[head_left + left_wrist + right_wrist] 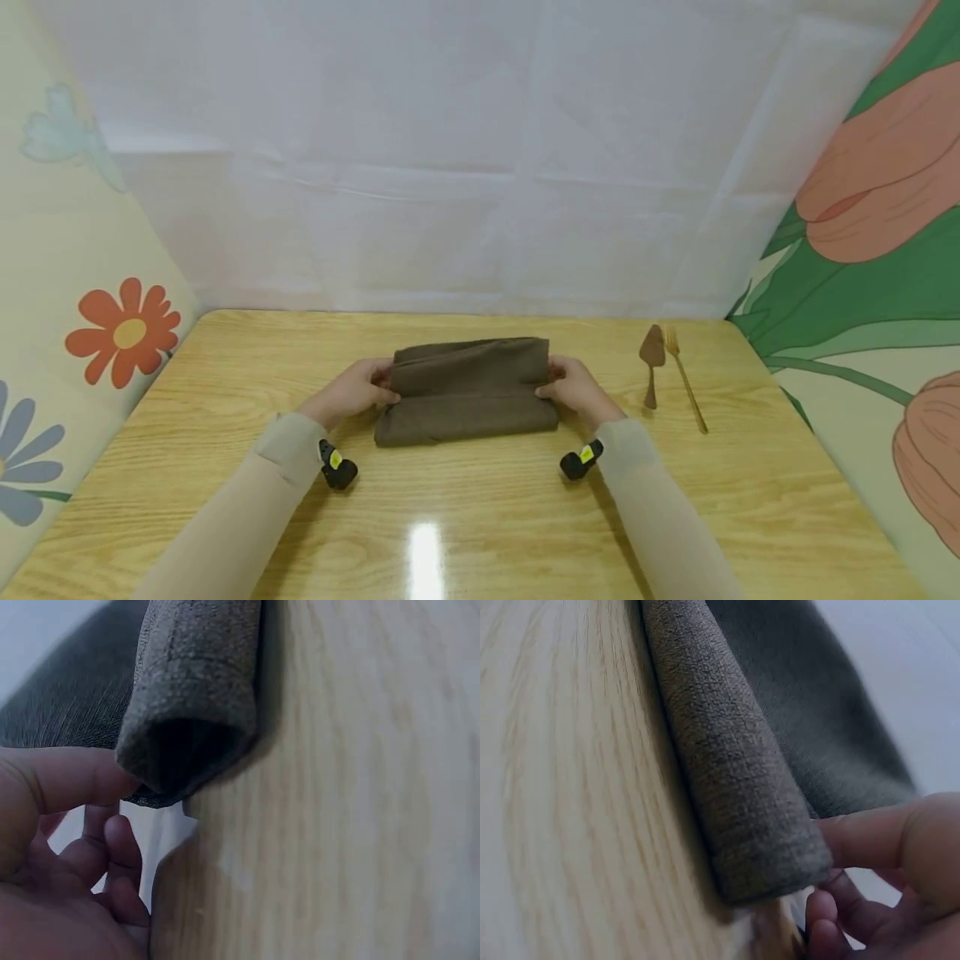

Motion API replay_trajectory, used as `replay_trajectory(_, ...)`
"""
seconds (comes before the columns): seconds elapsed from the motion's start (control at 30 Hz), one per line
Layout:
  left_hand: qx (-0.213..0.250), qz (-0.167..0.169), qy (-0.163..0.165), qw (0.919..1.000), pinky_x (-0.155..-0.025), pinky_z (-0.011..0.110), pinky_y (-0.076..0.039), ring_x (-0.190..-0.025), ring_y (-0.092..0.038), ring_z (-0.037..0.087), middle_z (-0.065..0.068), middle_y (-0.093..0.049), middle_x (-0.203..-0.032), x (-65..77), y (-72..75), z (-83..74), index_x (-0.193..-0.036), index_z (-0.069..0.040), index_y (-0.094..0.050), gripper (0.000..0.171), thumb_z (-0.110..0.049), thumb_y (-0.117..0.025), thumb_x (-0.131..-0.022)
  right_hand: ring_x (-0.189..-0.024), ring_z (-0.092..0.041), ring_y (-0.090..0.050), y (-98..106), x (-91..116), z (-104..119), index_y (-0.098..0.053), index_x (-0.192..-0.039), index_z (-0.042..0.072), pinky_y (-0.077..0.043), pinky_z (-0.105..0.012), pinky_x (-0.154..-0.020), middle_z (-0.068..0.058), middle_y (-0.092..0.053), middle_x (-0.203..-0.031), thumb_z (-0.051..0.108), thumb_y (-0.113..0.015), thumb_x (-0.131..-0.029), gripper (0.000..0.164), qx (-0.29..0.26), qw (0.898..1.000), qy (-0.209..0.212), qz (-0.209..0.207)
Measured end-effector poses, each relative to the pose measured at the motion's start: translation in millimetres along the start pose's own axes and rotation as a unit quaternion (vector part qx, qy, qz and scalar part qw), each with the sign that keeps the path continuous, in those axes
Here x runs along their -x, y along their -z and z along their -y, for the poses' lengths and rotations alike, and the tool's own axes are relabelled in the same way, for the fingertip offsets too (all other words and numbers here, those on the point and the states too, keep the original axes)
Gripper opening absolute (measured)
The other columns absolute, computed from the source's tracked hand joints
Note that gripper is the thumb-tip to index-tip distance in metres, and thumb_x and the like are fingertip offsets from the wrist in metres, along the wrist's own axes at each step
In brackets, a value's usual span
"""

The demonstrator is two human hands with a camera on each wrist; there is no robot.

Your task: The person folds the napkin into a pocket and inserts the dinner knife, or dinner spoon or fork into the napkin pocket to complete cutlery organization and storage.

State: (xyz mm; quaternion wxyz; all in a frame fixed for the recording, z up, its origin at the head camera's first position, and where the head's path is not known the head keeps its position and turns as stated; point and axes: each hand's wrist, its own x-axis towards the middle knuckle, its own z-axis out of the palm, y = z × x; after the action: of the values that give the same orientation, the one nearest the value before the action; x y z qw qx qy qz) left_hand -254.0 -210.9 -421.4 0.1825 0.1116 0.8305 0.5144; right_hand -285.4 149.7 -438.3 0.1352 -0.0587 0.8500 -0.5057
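Head view: left hand (349,392) and right hand (577,390) pinch opposite ends of a brown cloth (468,379), partly rolled on the bench (480,500); left-wrist view: the near roll (199,675) gapes hollow, so uneven tension might skew it; right-wrist view: the cloth could slip if that thumb's pinch loosens

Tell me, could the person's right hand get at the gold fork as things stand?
Probably yes, once the right hand lets go of the brown cloth. The gold fork lies to its right, with only the low cake server partly between them.
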Motion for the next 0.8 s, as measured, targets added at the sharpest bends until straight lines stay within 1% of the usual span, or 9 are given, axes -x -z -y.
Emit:
replay_trajectory(0.13,0.006,-0.023,-0.007,0.9997,-0.066,0.027,-0.042,-0.076,-0.047,0.016,0.003,-0.053,-0.085,1.5,-1.4,2.9,-0.098,0.001,-0.060,0.016,0.014,-0.055,-0.090,-0.090,-0.021,-0.057,1,1,-4,-0.067,-0.110,-0.003,-0.048,-0.031,-0.075,-0.012,-0.065,-0.101,-0.009,-0.072,-0.086,0.025,-0.017,1.000,0.022,-0.013)
replay_trajectory(0.17,0.003,-0.029,-0.008,0.9996,-0.064,0.027,-0.040,-0.075,-0.045,0.017,0.003,-0.050,-0.083,1.9,-1.9,3.3,-0.092,-0.001,-0.058,0.018,0.016,-0.053,-0.088,-0.088,-0.020,-0.058,1,1,-5,-0.067,-0.108,-0.005,-0.050,-0.029,-0.074,-0.013,-0.066,-0.099,-0.011,-0.071,-0.086,0.023,-0.026,0.999,0.028,-0.015)
replay_trajectory(0.27,-0.012,-0.047,-0.013,0.9988,-0.063,0.026,-0.040,-0.079,-0.046,0.019,0.004,-0.050,-0.085,1.9,-3.1,5.0,-0.090,-0.002,-0.062,0.029,0.021,-0.047,-0.083,-0.083,-0.017,-0.058,0,2,-8,-0.066,-0.098,-0.010,-0.051,-0.026,-0.072,-0.012,-0.066,-0.091,-0.016,-0.069,-0.085,0.015,-0.056,0.997,0.044,-0.021)
replay_trajectory(0.37,-0.022,-0.050,-0.015,0.9984,-0.063,0.026,-0.041,-0.081,-0.045,0.021,0.006,-0.051,-0.088,1.6,-3.5,6.5,-0.093,-0.001,-0.063,0.031,0.021,-0.043,-0.084,-0.080,-0.014,-0.057,-1,2,-10,-0.063,-0.092,-0.012,-0.051,-0.024,-0.070,-0.006,-0.065,-0.085,-0.019,-0.067,-0.083,0.013,-0.072,0.995,0.061,-0.028)
replay_trajectory(0.47,-0.026,-0.048,-0.023,0.9983,-0.062,0.027,-0.043,-0.079,-0.048,0.020,0.009,-0.055,-0.095,2.1,-2.9,8.1,-0.098,0.000,-0.063,0.030,0.019,-0.043,-0.086,-0.078,-0.012,-0.056,0,3,-12,-0.062,-0.089,-0.009,-0.047,-0.023,-0.066,-0.003,-0.064,-0.085,-0.022,-0.061,-0.078,0.017,-0.072,0.994,0.071,-0.032)
replay_trajectory(0.6,-0.020,-0.033,-0.040,0.9984,-0.058,0.030,-0.048,-0.070,-0.054,0.020,0.016,-0.060,-0.104,5.7,-1.3,8.5,-0.112,0.003,-0.060,0.021,0.010,-0.052,-0.095,-0.077,-0.013,-0.055,2,7,-9,-0.061,-0.093,-0.002,-0.045,-0.025,-0.062,-0.005,-0.064,-0.093,-0.017,-0.064,-0.085,0.018,-0.090,0.993,0.074,-0.009)
replay_trajectory(0.7,-0.034,-0.018,-0.052,0.9979,-0.061,0.033,-0.052,-0.073,-0.061,0.021,0.021,-0.060,-0.116,10.5,-1.1,4.3,-0.128,0.002,-0.056,0.029,-0.003,-0.060,-0.100,-0.088,-0.021,-0.058,4,12,-2,-0.060,-0.095,0.004,-0.051,-0.032,-0.072,-0.007,-0.065,-0.099,-0.006,-0.072,-0.090,0.017,-0.087,0.993,0.085,0.002)
replay_trajectory(0.77,-0.044,-0.008,-0.049,0.9978,-0.067,0.035,-0.056,-0.082,-0.065,0.021,0.022,-0.059,-0.124,14.1,-2.1,-0.8,-0.135,0.000,-0.053,0.037,-0.008,-0.062,-0.101,-0.097,-0.023,-0.058,5,15,-1,-0.061,-0.094,0.006,-0.052,-0.036,-0.077,-0.006,-0.064,-0.101,-0.003,-0.075,-0.089,0.018,-0.056,0.993,0.105,-0.016)
replay_trajectory(0.8,-0.048,-0.005,-0.050,0.9976,-0.071,0.036,-0.057,-0.086,-0.066,0.023,0.022,-0.059,-0.126,15.7,-3.2,-3.6,-0.136,0.000,-0.053,0.036,-0.008,-0.061,-0.101,-0.097,-0.024,-0.057,4,17,0,-0.061,-0.093,0.006,-0.051,-0.036,-0.077,-0.006,-0.064,-0.099,-0.003,-0.076,-0.088,0.018,-0.040,0.992,0.113,-0.030)
